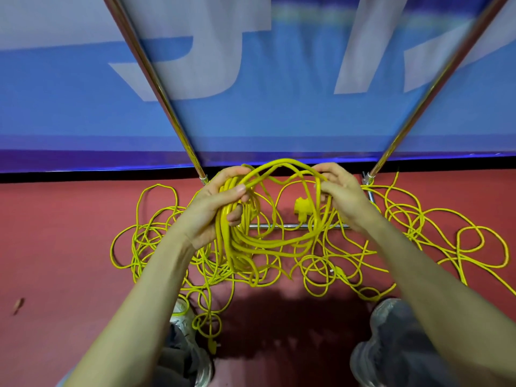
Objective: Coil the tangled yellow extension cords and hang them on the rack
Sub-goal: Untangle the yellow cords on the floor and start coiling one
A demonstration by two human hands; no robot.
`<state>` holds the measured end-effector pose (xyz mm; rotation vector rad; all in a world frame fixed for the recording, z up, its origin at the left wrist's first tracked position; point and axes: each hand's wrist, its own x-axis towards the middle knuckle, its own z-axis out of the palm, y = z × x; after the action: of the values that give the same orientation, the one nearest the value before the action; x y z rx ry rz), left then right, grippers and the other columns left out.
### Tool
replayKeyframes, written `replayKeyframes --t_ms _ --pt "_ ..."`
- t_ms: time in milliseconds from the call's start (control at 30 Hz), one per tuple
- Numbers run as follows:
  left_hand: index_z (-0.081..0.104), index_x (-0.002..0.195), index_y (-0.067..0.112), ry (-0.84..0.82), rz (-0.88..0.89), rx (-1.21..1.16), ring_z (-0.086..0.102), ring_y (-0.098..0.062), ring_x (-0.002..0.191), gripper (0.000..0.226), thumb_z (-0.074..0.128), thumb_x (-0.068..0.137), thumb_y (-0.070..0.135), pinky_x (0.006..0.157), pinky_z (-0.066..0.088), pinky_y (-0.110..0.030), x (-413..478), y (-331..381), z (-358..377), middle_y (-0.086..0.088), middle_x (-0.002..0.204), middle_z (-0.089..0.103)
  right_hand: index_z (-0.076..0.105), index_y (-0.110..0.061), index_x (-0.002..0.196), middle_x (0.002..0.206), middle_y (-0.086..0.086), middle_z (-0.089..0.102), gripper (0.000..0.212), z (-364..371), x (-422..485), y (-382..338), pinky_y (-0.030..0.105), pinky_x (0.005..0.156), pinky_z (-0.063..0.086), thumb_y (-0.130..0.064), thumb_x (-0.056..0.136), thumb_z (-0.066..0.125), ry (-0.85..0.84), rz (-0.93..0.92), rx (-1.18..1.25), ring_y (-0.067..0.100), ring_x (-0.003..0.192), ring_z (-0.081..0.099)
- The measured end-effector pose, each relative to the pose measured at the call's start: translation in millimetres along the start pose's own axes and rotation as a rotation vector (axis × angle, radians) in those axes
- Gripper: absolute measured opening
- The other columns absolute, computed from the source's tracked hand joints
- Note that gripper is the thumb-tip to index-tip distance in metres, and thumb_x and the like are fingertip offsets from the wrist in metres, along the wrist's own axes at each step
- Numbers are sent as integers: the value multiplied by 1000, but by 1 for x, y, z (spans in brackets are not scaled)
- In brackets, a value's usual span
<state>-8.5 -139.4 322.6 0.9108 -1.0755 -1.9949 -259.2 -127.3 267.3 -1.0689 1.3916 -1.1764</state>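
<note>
Yellow extension cords [321, 261] are mostly sprawled all over the red floor [55, 247], a big loopy mess running from the left side across to the far right edge, right around the foot of the rack.

Only one camera here, the head one looking down, so:

- The left hand [220, 202] has a partly wound coil [226, 241] of the yellow cord. Its grip is curled round the bunched loops, thumb laid over the top of the strands and the fingers wrapped in from underneath. The coil hangs down from that hand, and its lower end sits over the floor tangle.
- The right hand [343, 196] is level with the left, just to the right of it. Its grip is pinching the top loop where the loop bends down on the right side, fingers curled over the cord.
- That top loop arches between the two hands, on the far side of them.
- A yellow plug [303, 208] dangles inside the loop, between the hands.
- Two shiny metal rack poles go up and outward, the left pole [156, 79] and the right pole [435, 79], with a low crossbar [284, 226] between their feet. Cord lies over the crossbar.
- A blue banner [279, 121] with big pale lettering stands behind the rack, pretty blurry.
- Near the bottom you can see the person's shoes, the left shoe [181, 317] with cord draped across it and the right shoe [391, 331] just beside the near end of the tangle.
- Another yellow plug end [212, 348] lies by the left shoe.
</note>
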Motion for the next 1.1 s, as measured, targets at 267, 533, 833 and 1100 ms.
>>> replayKeyframes --t_ms 267,533,833,1100 --pt "56 103 16 -26 -105 131 44 -11 38 26 65 80 10 40 36 -18 4 -18 -5 -5 67 57 60 -27 91 76 4 52 18 8 -14 -30 28 70 42 -29 80 74 -282 -186 -382 10 70 48" --pt "58 104 19 -138 -196 180 49 -13 40 36 72 73 6 42 37 -21 1 -27 1 -5 69 56 66 -13 93 70 -20 62 9 35 -21 -47 8 66 40 -12 92 57 -364 -235 -323 -9 67 56" --pt "54 103 19 -151 -165 40 54 -18 41 39 80 76 28 39 46 -21 3 -26 4 -12 69 59 70 -28 87 76 -15 65 12 20 -14 -41 16 71 43 -16 87 66 7 -241 -295 -5 66 56" --pt "53 109 17 -173 -137 -17 61 -19 53 61 90 61 25 50 55 -27 1 -27 -1 -15 88 68 67 -15 88 64 -1 44 10 22 -14 -44 12 37 18 -12 91 58 13 91 218 1 41 24"
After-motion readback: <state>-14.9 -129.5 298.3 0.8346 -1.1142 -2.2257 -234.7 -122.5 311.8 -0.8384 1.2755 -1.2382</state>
